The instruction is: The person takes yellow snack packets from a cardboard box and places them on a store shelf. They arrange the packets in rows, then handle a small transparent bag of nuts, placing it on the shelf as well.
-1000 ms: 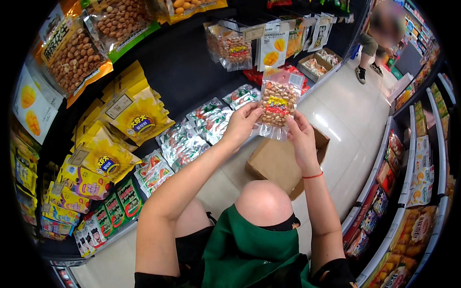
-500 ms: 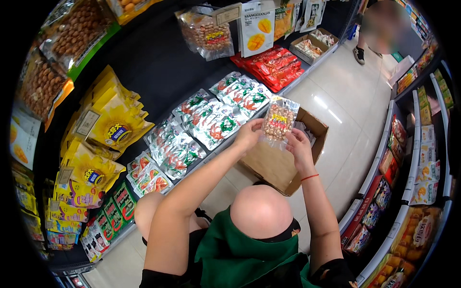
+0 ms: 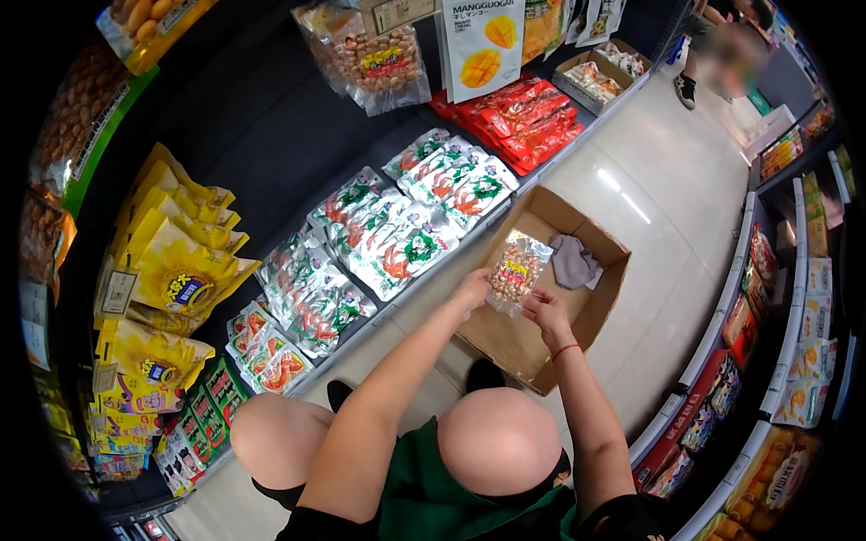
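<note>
A clear packet of peanuts [image 3: 519,270] with a yellow and red label is held up over an open cardboard box [image 3: 514,347]. Its left edge is pinched by my left hand [image 3: 471,292]. My right hand [image 3: 547,314] grips the lower right edge, with a red string on the wrist. Inside the box, beyond the packet, lie a crumpled grey cloth [image 3: 574,261] and a small white piece. Similar peanut packets [image 3: 383,65] hang from the shelf rack above.
Silver packets [image 3: 397,239] lie in rows on the low shelf, with red packets [image 3: 514,122] farther along. Yellow bags [image 3: 185,279] hang at left. Stocked shelves [image 3: 722,388] line the right. A person's shoe [image 3: 686,91] is on the tiled floor at the far right.
Both hands and the peanut packet have moved lower and slightly nearer. The packet now tilts, and the grey cloth in the box shows more fully. My view has shifted.
</note>
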### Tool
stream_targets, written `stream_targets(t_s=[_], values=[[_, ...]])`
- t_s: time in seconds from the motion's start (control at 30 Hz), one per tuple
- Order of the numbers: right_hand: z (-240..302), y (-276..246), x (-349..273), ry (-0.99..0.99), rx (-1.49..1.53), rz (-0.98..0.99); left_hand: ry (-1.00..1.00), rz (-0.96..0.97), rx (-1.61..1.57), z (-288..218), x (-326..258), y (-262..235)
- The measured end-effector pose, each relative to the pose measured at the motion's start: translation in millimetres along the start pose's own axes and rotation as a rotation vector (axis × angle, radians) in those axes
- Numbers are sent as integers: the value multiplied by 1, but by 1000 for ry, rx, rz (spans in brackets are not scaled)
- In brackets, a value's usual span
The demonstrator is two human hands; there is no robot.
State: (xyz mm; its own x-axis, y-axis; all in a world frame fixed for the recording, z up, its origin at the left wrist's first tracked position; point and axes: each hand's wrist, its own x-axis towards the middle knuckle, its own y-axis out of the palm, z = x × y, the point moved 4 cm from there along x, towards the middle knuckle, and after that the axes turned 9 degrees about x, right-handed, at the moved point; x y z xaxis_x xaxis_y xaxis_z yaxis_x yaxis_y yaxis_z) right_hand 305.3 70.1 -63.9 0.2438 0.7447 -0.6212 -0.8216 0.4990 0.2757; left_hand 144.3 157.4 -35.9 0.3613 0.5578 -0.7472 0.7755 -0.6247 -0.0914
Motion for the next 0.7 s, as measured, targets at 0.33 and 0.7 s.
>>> stream_targets(t_s=[0.33, 0.7], values=[[-31, -1, 43, 52, -72, -86, 64, -157, 35, 31, 49, 10], [-53, -2, 72, 57, -35, -173, 42, -104, -51, 60, 99, 21]])
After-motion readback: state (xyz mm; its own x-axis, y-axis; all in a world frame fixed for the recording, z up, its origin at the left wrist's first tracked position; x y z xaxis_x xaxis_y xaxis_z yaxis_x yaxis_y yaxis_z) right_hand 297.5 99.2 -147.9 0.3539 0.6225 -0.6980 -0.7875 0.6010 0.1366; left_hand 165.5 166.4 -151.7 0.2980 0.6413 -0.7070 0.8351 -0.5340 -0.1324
